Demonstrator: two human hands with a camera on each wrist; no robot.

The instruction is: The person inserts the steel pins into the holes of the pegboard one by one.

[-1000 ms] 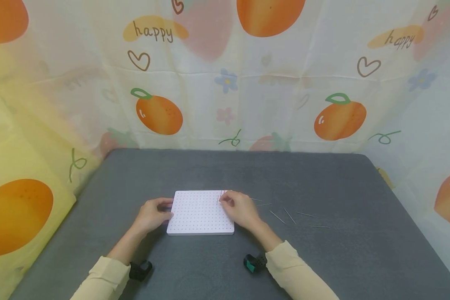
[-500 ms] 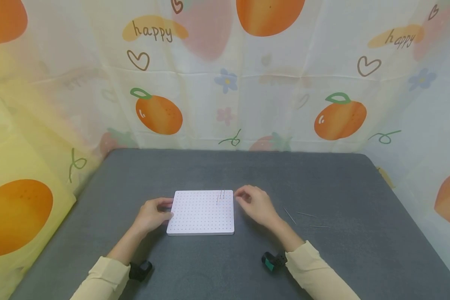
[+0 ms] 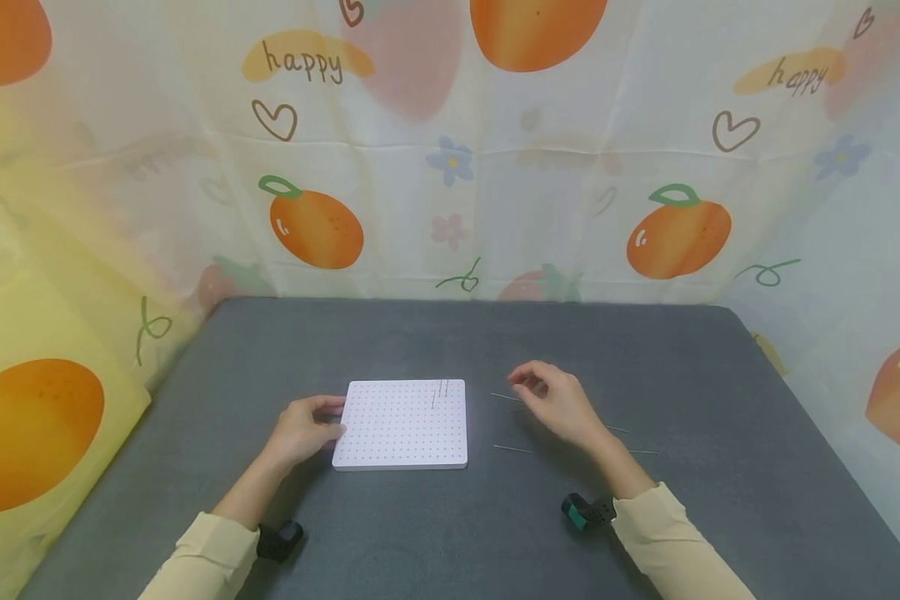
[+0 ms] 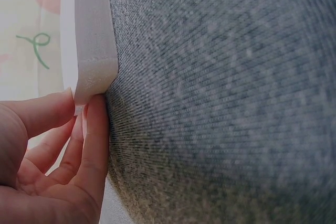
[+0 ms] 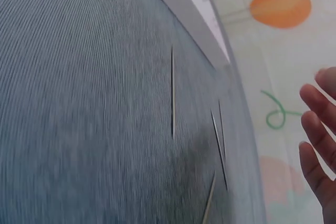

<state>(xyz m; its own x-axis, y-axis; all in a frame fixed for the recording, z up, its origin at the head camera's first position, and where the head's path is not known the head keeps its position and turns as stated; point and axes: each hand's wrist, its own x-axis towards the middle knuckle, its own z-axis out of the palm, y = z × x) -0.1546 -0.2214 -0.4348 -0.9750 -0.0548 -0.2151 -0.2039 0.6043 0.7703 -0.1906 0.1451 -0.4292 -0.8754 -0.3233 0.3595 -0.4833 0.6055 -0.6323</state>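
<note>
Cream sleeve at lower left, then the left hand, which we see pinching the left edge of the white perforated board, flat on the grey table. Three upright pins stand near the board's far right corner. Next come loose pins on the table; just beside them we have the right hand, raised, fingers loosely bent, grip slack and free. More pins show past the right forearm.

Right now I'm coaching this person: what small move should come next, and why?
Probably have the right hand pinch a loose pin: the hand looks empty, several pins lie on the table, three others stand in the white board, and the left hand holds that board's edge.
</note>
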